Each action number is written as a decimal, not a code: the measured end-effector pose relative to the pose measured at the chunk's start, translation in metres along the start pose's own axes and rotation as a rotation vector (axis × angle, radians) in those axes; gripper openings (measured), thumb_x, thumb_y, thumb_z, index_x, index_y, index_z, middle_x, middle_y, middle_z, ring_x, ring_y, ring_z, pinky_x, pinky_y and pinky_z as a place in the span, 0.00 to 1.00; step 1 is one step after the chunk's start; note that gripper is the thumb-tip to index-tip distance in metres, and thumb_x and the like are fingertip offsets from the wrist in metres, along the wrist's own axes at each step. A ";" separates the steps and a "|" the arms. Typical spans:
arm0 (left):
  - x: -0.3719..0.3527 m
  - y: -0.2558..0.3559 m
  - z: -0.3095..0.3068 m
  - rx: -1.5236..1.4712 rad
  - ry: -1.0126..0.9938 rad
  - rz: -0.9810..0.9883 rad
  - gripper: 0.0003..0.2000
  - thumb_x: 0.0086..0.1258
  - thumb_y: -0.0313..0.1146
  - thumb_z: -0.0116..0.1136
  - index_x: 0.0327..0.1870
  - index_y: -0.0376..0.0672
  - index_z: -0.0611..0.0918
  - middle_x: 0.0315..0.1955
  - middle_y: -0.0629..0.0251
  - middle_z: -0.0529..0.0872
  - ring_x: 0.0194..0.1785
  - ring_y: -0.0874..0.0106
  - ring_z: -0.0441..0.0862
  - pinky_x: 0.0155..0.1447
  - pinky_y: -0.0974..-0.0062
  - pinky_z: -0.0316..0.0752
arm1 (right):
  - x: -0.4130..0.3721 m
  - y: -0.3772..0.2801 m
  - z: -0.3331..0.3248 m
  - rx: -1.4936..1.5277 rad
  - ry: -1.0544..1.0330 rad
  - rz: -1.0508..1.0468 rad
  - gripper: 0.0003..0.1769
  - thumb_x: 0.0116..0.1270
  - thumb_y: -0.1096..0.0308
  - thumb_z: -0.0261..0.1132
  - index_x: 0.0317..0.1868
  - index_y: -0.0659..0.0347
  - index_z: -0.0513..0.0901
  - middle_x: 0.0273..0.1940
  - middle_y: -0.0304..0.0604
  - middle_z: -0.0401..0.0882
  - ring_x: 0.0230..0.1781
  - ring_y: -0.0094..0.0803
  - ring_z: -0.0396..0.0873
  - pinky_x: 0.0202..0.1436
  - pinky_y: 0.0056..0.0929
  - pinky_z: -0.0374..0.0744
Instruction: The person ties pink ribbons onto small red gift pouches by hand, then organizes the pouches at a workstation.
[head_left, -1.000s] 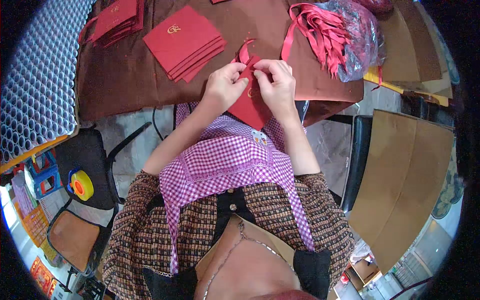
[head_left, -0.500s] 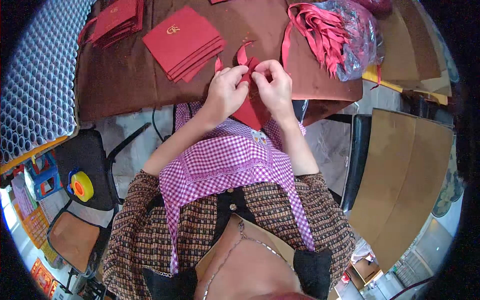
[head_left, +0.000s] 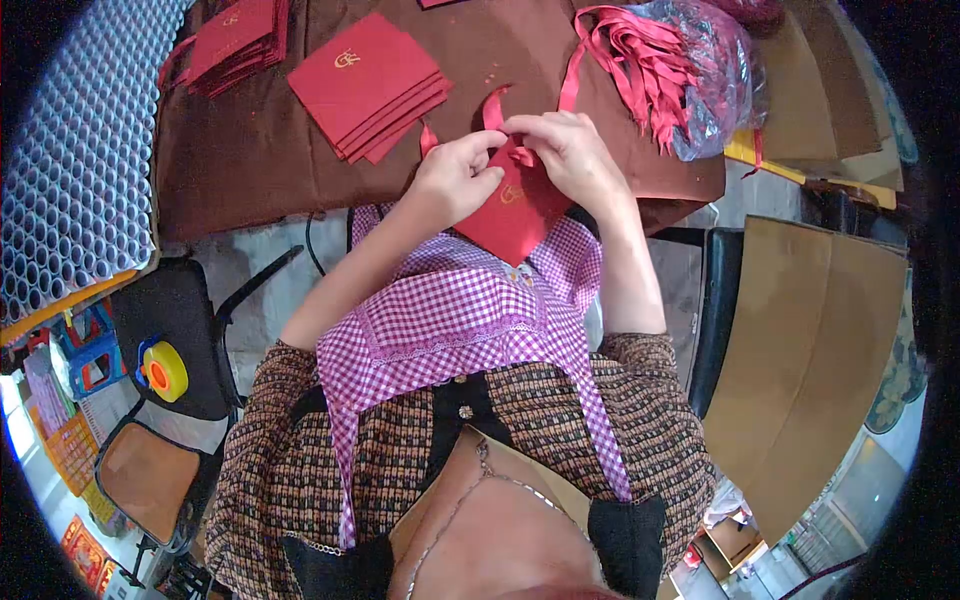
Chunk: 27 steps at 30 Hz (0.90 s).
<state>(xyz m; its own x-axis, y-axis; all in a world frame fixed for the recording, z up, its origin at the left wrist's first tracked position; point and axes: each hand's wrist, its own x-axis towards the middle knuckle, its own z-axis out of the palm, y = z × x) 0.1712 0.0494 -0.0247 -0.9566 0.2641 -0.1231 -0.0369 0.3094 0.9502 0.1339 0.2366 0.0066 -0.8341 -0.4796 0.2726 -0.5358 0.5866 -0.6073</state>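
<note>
A red card or flat envelope (head_left: 518, 212) with a gold emblem hangs corner-down between my hands, over the table's front edge. My left hand (head_left: 455, 182) is closed on its upper left edge, thumb against the front. At its top corner my right hand (head_left: 578, 165) is closed, pinching a short red ribbon end (head_left: 523, 156) against the card's face. Behind the card, a red ribbon (head_left: 495, 106) curls upward onto the cloth. Another ribbon tip (head_left: 428, 138) sticks out beyond my left hand. The fingertips partly hide where ribbon and card meet.
A fanned stack of red cards (head_left: 365, 80) lies left on the brown tablecloth (head_left: 235, 150), with another stack (head_left: 235, 45) farther left. Red ribbons (head_left: 645, 75) spill from a clear plastic bag (head_left: 725, 70) at right. Cardboard (head_left: 805, 350) stands beside a dark chair (head_left: 715, 310).
The card has turned to show its gold emblem more fully. My right hand has shifted right and rotated, and a ribbon end now shows on the card's front.
</note>
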 end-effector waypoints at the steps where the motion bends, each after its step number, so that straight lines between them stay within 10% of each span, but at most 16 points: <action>1: 0.000 0.002 -0.003 0.001 0.001 0.001 0.15 0.62 0.25 0.56 0.51 0.34 0.78 0.19 0.70 0.73 0.23 0.82 0.68 0.29 0.79 0.67 | 0.002 0.001 -0.002 -0.071 -0.065 -0.049 0.10 0.59 0.73 0.61 0.42 0.58 0.82 0.35 0.43 0.83 0.36 0.40 0.79 0.44 0.36 0.74; 9: 0.008 -0.003 -0.015 -0.003 -0.195 0.075 0.13 0.69 0.28 0.51 0.52 0.38 0.79 0.27 0.72 0.80 0.30 0.83 0.74 0.36 0.81 0.72 | 0.002 0.001 -0.006 -0.018 -0.113 0.002 0.07 0.59 0.73 0.62 0.39 0.57 0.81 0.34 0.38 0.81 0.39 0.37 0.77 0.49 0.33 0.71; 15: 0.009 -0.009 0.000 0.184 0.070 0.131 0.07 0.67 0.28 0.55 0.42 0.36 0.81 0.31 0.63 0.84 0.37 0.77 0.81 0.45 0.78 0.76 | 0.006 -0.008 -0.009 -0.003 -0.184 -0.007 0.05 0.59 0.75 0.60 0.36 0.58 0.79 0.32 0.39 0.81 0.37 0.39 0.77 0.46 0.34 0.71; 27: -0.003 -0.017 -0.026 -0.317 0.377 0.024 0.06 0.71 0.27 0.49 0.43 0.35 0.76 0.24 0.67 0.80 0.26 0.81 0.74 0.30 0.83 0.71 | -0.001 0.007 -0.014 -0.061 -0.137 -0.046 0.03 0.57 0.76 0.61 0.33 0.61 0.77 0.29 0.45 0.80 0.33 0.44 0.78 0.38 0.37 0.74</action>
<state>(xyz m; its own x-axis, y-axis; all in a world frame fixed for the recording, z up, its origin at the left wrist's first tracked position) 0.1675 0.0195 -0.0326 -0.9941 -0.0990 -0.0441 -0.0442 -0.0011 0.9990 0.1290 0.2497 0.0127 -0.7850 -0.5888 0.1925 -0.5836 0.5986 -0.5487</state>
